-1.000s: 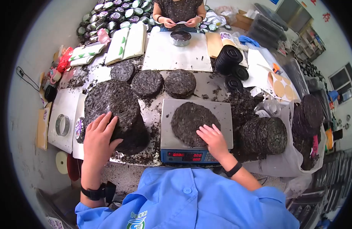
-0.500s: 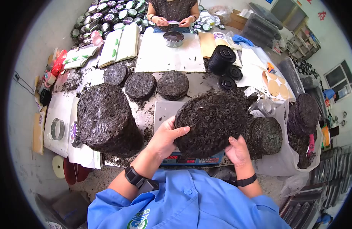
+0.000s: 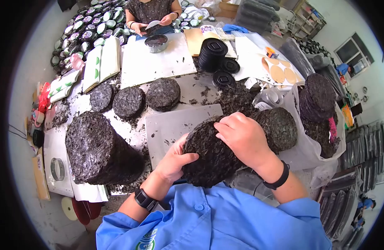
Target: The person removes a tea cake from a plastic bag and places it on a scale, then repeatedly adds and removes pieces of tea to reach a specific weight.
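A dark, rough round disc [image 3: 208,160] is tilted up close to my chest, over the near edge of the table. My left hand [image 3: 175,160] grips its left rim, thumb on the face. The fingers of my right hand [image 3: 237,135] are bent together against the disc's upper right edge; whether they pinch a bit of it is hidden. Behind the disc lies the pale plate of a scale [image 3: 171,129]. A tall stack of dark discs [image 3: 92,148] leans at the left, and another stack [image 3: 279,129] is right of my right hand.
Three single discs [image 3: 128,103] lie in a row beyond the plate. Black lids [image 3: 212,54] are stacked farther back. Across the table a person [image 3: 152,16] holds a white piece. A plastic bag [image 3: 298,150] with more discs stands at the right.
My right hand has moved from the disc's lower right edge to its upper edge. The disc has come lower and nearer my chest. The view has turned, and the person across has shifted hands.
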Available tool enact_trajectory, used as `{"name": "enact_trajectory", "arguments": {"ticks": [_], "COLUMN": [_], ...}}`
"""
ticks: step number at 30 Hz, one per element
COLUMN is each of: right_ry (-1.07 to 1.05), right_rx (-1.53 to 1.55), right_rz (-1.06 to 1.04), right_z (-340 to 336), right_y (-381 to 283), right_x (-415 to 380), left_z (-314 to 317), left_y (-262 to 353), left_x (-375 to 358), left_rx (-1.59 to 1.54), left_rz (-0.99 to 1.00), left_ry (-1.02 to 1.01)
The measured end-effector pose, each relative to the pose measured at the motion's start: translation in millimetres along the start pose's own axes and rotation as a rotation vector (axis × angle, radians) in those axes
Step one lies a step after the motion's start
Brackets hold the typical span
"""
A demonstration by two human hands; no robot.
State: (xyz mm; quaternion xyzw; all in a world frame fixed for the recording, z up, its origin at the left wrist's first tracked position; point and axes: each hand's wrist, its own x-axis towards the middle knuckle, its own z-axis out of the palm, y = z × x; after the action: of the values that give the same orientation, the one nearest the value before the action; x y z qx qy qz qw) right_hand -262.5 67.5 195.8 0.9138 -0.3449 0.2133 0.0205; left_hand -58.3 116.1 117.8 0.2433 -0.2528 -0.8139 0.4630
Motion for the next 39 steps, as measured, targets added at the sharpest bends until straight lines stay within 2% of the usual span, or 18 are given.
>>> {"name": "enact_trajectory", "arguments": {"ticks": [5,8,12,14,17,19,22,24,26,27,28,29,30,32,34,35,37,39], "right_ry": [-0.075,0.07,0.035,0.101,0.221,0.277,0.297,0.2,0.186,0.167,0.158,0.148,0.003,-0.304,0.001,-0.064,-0.166,-0.121], "right_rx": [0.059,0.199,0.94,1.217,1.374,1.345,1.096,0.507,-0.028,-0.136,-0.231,-0.32,-0.372,-0.453,-0.353,-0.285,-0.147,0.086], "right_rz": [-0.02,0.049,0.65,0.758,0.796,0.843,0.828,0.799,0.627,0.619,0.587,0.553,0.608,0.703,0.618,0.771,0.83,0.883], "right_z": [10,17,14,15,8,-1,-14,-33,-44,-43,-37,-28,-19,2,4,-13,-32,-43], "right_y": [22,37,56,67,80,93,129,162,204,228,254,279,304,336,334,308,286,240], "right_x": [-6,-10,-23,-29,-37,-46,-69,-81,-86,-86,-85,-84,-85,-93,-104,-91,-106,-128], "left_z": [-4,-6,-5,-2,0,-2,5,-5,8,15,6,2,-1,-20,-33,-33,-29,-16], "left_y": [-8,-12,-15,-17,-22,-23,-14,-14,2,-1,-12,-24,-35,-59,-69,-67,-53,-27], "left_x": [13,21,33,39,48,53,49,40,36,37,38,38,40,44,38,32,22,1], "left_rx": [-0.028,-0.062,-0.133,-0.157,-0.178,-0.189,0.021,0.754,1.413,1.634,1.837,1.992,2.148,2.25,2.094,2.065,2.008,2.075], "left_rz": [-0.039,-0.073,-0.106,-0.123,-0.131,-0.117,-0.024,0.356,0.66,0.672,0.832,0.807,0.767,0.349,0.181,0.203,0.25,0.268], "left_ry": [-0.019,-0.029,-0.02,-0.01,0.005,0.016,0.281,0.351,0.259,0.287,0.226,0.154,0.079,-0.061,-0.05,-0.009,0.04,0.154]}}
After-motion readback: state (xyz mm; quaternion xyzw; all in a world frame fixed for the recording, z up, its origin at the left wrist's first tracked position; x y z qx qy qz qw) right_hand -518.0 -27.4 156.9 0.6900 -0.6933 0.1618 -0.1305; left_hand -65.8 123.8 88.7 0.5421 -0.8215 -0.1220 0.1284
